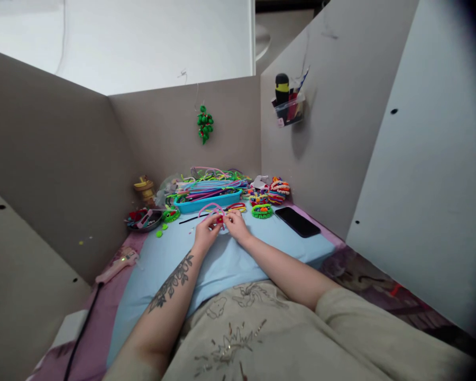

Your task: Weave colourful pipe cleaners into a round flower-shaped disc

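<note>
My left hand (pixel 206 233) and my right hand (pixel 237 227) meet over the blue cloth, fingers pinched together. Between the fingertips is a small red fuzzy piece (pixel 220 218), with a pink pipe cleaner (pixel 211 206) curving up and away behind it. My fingers partly cover the piece, so its shape is hard to make out. Just beyond my hands lie a thin black stick (pixel 188 219) and a red and yellow pipe cleaner loop (pixel 238 207). To the right of them sits a green pipe cleaner coil (pixel 262 211) with an orange middle.
Behind stands a blue tray (pixel 208 201) heaped with pipe cleaners. A black phone (pixel 297 221) lies on the right. At left are a dark bowl (pixel 143 227) of small items and a pink glue gun (pixel 121 264) with a black cord. Grey panels (pixel 174 121) enclose the table.
</note>
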A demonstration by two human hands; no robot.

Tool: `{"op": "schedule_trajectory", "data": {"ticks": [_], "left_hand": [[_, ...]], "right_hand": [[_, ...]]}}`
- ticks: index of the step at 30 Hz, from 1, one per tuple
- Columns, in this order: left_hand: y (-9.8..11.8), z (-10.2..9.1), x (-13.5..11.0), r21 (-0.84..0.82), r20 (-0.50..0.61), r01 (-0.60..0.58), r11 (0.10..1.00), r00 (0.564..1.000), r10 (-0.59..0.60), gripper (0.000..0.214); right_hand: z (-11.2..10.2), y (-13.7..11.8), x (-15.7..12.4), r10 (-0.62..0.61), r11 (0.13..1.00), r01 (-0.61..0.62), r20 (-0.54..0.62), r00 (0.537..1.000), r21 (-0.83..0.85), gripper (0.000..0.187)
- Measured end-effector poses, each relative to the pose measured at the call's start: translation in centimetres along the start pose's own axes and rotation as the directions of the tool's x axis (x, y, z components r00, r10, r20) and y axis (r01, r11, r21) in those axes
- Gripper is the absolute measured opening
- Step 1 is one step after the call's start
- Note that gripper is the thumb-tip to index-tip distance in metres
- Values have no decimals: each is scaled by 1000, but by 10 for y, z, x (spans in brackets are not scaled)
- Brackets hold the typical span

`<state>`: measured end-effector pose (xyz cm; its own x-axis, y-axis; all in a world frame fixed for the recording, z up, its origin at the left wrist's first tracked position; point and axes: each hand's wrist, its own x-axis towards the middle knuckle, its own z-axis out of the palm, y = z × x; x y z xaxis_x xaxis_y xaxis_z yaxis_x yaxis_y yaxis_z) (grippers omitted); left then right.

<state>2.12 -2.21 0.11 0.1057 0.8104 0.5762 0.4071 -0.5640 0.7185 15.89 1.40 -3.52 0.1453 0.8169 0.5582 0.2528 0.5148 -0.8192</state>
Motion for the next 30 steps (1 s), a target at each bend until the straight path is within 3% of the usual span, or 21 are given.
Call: {"op": "schedule_trajectory", "data": {"ticks": [10, 16, 24, 30], "left_hand": [[-7, -1, 5, -49, -11, 83, 995, 996, -83, 34], [0, -3, 4, -102, 46, 102, 990, 994, -98, 34], [0, -5, 3, -155, 124, 111, 982, 988, -92, 36], [-1, -6, 4, -136, 105, 120, 983, 989, -106, 38]], "right_hand": [[-8, -1, 2, -27, 996, 23, -49, 998, -83, 17], [-22, -6, 3, -145, 975, 141, -10, 989, -174, 40], [-28, -7, 6, -218, 942, 217, 25, 976, -255, 28], [-30, 3, 12, -194, 943, 173, -48, 980, -284, 29]]}}
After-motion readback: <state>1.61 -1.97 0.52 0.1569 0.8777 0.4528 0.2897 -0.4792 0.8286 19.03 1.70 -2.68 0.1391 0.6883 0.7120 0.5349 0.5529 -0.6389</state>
